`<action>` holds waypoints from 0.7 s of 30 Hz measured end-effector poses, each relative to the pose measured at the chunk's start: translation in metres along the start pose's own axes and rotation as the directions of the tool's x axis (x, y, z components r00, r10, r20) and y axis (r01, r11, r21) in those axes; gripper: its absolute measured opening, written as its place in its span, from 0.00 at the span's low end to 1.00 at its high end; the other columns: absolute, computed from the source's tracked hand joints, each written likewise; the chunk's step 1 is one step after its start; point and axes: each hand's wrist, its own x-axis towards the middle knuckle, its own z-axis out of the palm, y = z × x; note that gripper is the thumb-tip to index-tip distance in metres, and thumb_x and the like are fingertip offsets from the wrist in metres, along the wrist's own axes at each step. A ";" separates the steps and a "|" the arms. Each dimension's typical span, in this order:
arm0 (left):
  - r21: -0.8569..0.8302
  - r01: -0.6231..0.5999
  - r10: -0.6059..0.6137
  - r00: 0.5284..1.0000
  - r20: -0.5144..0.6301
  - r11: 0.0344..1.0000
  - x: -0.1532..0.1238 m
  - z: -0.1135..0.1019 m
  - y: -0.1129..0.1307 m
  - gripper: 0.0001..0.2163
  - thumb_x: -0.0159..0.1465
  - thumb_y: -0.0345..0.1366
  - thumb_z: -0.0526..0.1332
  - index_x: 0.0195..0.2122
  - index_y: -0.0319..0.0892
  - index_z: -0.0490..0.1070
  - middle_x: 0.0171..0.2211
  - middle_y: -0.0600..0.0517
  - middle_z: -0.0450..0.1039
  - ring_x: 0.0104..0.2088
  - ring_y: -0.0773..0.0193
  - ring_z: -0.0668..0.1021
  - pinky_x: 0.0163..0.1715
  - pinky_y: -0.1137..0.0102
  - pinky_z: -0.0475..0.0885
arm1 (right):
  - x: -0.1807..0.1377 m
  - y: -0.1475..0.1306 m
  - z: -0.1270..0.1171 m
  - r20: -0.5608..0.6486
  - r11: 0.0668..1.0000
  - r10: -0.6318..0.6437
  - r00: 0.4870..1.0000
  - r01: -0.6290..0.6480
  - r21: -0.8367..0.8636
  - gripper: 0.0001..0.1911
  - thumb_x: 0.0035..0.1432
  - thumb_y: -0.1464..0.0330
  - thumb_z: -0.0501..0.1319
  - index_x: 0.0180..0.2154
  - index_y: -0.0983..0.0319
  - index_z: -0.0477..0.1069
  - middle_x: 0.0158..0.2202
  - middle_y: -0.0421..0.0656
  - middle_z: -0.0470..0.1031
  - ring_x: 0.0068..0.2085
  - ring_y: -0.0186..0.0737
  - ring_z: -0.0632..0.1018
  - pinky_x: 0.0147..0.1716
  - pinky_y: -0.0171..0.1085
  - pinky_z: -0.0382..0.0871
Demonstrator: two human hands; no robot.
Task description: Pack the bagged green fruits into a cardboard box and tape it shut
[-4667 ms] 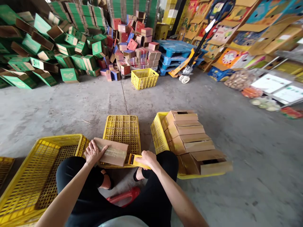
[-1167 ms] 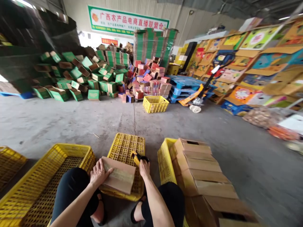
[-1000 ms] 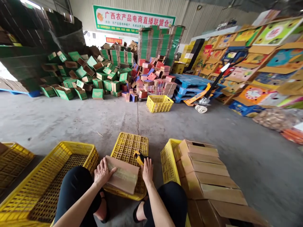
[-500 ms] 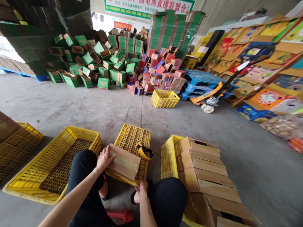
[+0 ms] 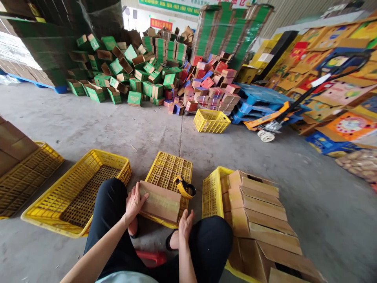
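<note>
A closed cardboard box (image 5: 160, 201) with clear tape along its top lies on an upturned yellow crate (image 5: 169, 165) between my knees. My left hand (image 5: 135, 202) holds the box's left end, with the thumb over the top edge and the fingers along the side. Near the right front corner is my right hand (image 5: 185, 225), its fingers apart and nothing in it; whether it touches the cardboard I cannot tell. A yellow and black tape dispenser (image 5: 185, 186) sits on the crate, just beyond the box's right end.
At my left stands an open yellow crate (image 5: 79, 192); farther left, another crate (image 5: 32, 179) carries boxes. A crate of cardboard boxes (image 5: 262, 212) is at my right. Ahead are a small yellow crate (image 5: 212, 121), a pallet jack (image 5: 273, 118) and piled green cartons (image 5: 135, 98).
My right hand's fingers, close together before, have spread apart at the box's corner. My left hand stays on the left end. The view has shifted slightly.
</note>
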 end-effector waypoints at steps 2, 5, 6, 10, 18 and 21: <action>-0.013 -0.071 0.069 0.993 -0.093 0.997 -0.008 0.002 0.006 0.36 0.74 0.50 0.53 0.77 0.36 0.46 0.73 0.31 0.55 0.70 0.40 0.65 0.65 0.47 0.65 | 0.007 -0.013 0.001 -0.130 1.000 0.023 0.991 -0.024 -0.009 0.40 0.74 0.48 0.36 0.66 0.67 0.68 0.65 0.62 0.72 0.70 0.64 0.67 0.65 0.60 0.65; 0.012 -0.288 0.288 0.952 -0.108 0.957 -0.029 0.006 0.018 0.30 0.76 0.44 0.51 0.76 0.40 0.51 0.76 0.36 0.52 0.75 0.45 0.56 0.71 0.45 0.54 | 0.005 -0.039 0.015 -0.123 0.978 -0.209 0.970 0.205 -0.045 0.36 0.77 0.52 0.38 0.67 0.67 0.68 0.69 0.60 0.67 0.73 0.63 0.62 0.67 0.63 0.61; 0.010 -0.364 0.363 0.928 -0.077 0.931 -0.037 0.009 0.022 0.28 0.77 0.42 0.49 0.75 0.40 0.54 0.75 0.37 0.53 0.75 0.47 0.57 0.71 0.46 0.55 | 0.002 -0.046 0.022 -0.103 0.964 -0.264 0.959 0.258 -0.065 0.34 0.77 0.53 0.40 0.67 0.65 0.68 0.69 0.59 0.67 0.73 0.63 0.62 0.66 0.64 0.61; 0.003 -0.561 0.560 0.827 0.057 0.828 -0.064 0.016 0.033 0.25 0.76 0.36 0.49 0.74 0.45 0.59 0.74 0.45 0.58 0.74 0.53 0.61 0.70 0.54 0.59 | -0.013 -0.060 0.038 -0.033 0.925 -0.363 0.931 0.356 -0.136 0.29 0.78 0.59 0.42 0.70 0.60 0.66 0.72 0.54 0.65 0.72 0.61 0.64 0.67 0.63 0.60; 0.056 -0.510 0.507 0.860 0.062 0.858 -0.053 0.006 0.036 0.26 0.75 0.36 0.51 0.74 0.49 0.60 0.72 0.47 0.62 0.71 0.54 0.66 0.68 0.57 0.63 | -0.009 -0.066 0.031 -0.038 0.909 -0.382 0.924 0.367 -0.198 0.29 0.78 0.58 0.44 0.72 0.57 0.62 0.72 0.52 0.64 0.71 0.61 0.66 0.66 0.60 0.62; 0.079 -0.413 0.412 0.911 0.037 0.907 -0.049 0.003 0.031 0.25 0.76 0.37 0.51 0.73 0.49 0.62 0.72 0.48 0.63 0.71 0.53 0.66 0.68 0.55 0.62 | -0.010 -0.070 0.030 -0.068 0.910 -0.377 0.924 0.356 -0.213 0.29 0.78 0.57 0.43 0.72 0.57 0.62 0.72 0.52 0.65 0.70 0.60 0.67 0.65 0.59 0.62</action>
